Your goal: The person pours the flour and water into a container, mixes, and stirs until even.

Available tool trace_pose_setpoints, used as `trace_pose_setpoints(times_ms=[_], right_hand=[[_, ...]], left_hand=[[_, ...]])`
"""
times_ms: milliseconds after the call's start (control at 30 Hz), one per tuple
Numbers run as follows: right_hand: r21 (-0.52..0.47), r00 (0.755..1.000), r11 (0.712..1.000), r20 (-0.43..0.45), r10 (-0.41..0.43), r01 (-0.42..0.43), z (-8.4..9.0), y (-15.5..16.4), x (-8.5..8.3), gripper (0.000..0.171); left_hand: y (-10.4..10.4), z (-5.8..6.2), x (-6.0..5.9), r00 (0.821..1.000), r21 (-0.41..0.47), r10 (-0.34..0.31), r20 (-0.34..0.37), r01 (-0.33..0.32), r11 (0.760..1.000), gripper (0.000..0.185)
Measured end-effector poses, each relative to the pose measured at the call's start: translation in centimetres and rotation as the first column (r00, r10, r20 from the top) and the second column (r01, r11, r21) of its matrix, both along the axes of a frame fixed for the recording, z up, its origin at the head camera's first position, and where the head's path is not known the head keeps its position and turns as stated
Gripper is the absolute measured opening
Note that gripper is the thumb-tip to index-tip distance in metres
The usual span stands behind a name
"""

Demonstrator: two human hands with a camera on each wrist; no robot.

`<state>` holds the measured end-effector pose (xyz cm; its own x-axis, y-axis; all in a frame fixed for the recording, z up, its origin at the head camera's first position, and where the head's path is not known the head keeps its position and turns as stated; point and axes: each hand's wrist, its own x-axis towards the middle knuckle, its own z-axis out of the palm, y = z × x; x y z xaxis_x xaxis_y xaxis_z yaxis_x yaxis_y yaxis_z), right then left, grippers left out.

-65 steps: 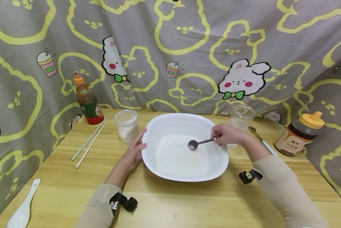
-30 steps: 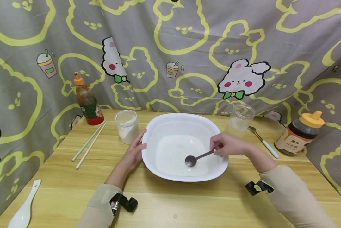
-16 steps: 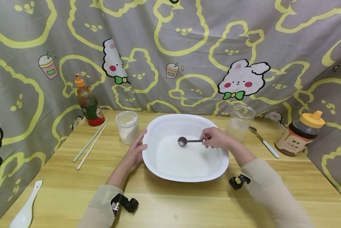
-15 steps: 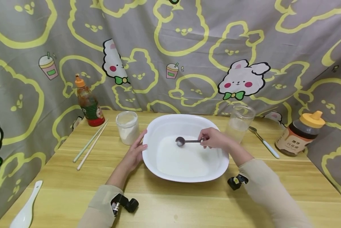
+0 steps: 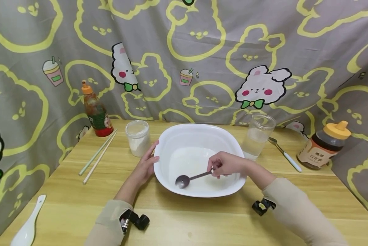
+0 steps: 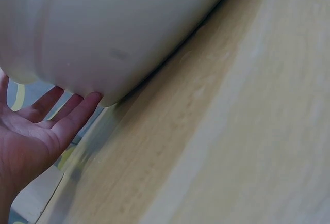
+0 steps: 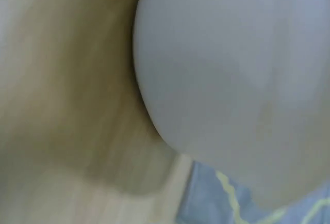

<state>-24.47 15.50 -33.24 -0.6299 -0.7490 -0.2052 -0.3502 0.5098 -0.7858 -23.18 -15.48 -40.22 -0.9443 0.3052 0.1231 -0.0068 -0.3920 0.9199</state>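
My right hand (image 5: 225,164) pinches the handle of a dark measuring spoon (image 5: 182,181) with a round, deep bowl. The spoon hangs low inside a large white basin (image 5: 199,128), its bowl near the front left, with some white stuff at its tip. Something white covers the basin's floor; whether it is liquid or powder I cannot tell. My left hand (image 5: 144,169) rests against the basin's left side, and the left wrist view shows its fingers (image 6: 77,118) fairly straight, tips touching the outer wall. The right wrist view holds only the basin's outside (image 7: 221,79), not the hand.
Behind the left hand stand a jar of white powder (image 5: 138,143), a red sauce bottle (image 5: 98,116) and two chopsticks (image 5: 99,157). A white spoon (image 5: 27,227) lies front left. To the right are a clear jar of liquid (image 5: 257,140), a blue-handled utensil (image 5: 285,155) and a honey bottle (image 5: 320,148).
The measuring spoon swept through the basin, from right of the middle down, back up leftward, and now to the front left. My right hand moved with it. My left hand stayed against the basin.
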Motion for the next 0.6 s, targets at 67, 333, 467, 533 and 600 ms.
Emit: trace_pose_setpoints(times_ms=[67, 333, 467, 533, 600], right_hand=[[0.014, 1.0, 1.0, -0.02, 0.014, -0.013, 0.6, 0.9, 0.3, 0.01], [0.044, 0.975, 0.987, -0.172, -0.142, 0.151, 2.3, 4.7, 0.1, 0.01], [0.049, 0.924, 0.956, -0.274, -0.265, 0.288, 2.1, 4.8, -0.8, 0.01], [0.054, 0.903, 0.937, -0.293, -0.315, 0.344, 1.8, 4.4, -1.3, 0.01], [0.056, 0.894, 0.927, -0.291, -0.341, 0.372, 1.5, 3.7, -1.7, 0.01]], left_hand=[[0.0, 0.1, 0.0, 1.0, -0.006, 0.002, 0.004, -0.002, 1.0, 0.066], [-0.2, 0.1, 0.2, 1.0, -0.026, 0.008, 0.013, -0.008, 1.0, 0.067], [-0.2, 0.0, 0.2, 1.0, -0.02, 0.008, 0.012, -0.008, 1.0, 0.067], [-0.2, 0.0, 0.1, 1.0, -0.014, 0.006, 0.006, -0.006, 1.0, 0.068], [-0.1, -0.1, 0.1, 1.0, -0.01, 0.002, 0.0, -0.002, 1.0, 0.068]])
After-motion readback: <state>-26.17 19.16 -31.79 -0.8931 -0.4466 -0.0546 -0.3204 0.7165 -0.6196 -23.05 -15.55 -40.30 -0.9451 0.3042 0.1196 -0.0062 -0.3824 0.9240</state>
